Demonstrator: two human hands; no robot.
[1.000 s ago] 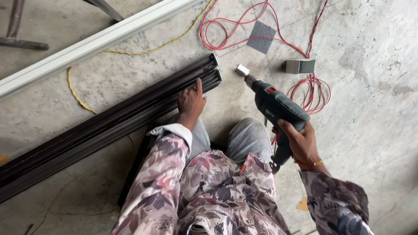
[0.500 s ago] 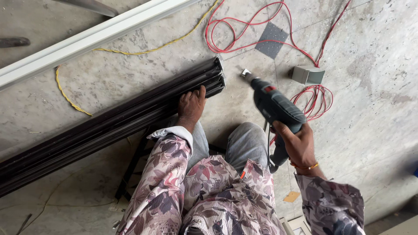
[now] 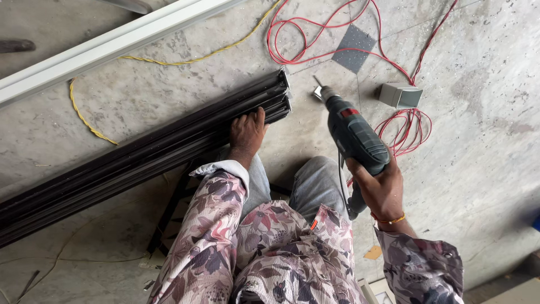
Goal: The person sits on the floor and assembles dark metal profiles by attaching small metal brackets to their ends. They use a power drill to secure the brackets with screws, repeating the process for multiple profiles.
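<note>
Soft, even daylight is filling the frame, bright without harsh glare. The pale floor is reflecting a mild sheen at right. Only faint shadows are lying under the dark rail at left. Focus is holding sharp across the centre, with the lower corners darkening slightly.

Long black metal profile: several grooved channels, laid flat on concrete floor, running diagonally from lower left to upper right, cut end at upper right. Dark green power drill: held above floor, bit pointed up-left, near profile's end, apart from it.
</note>
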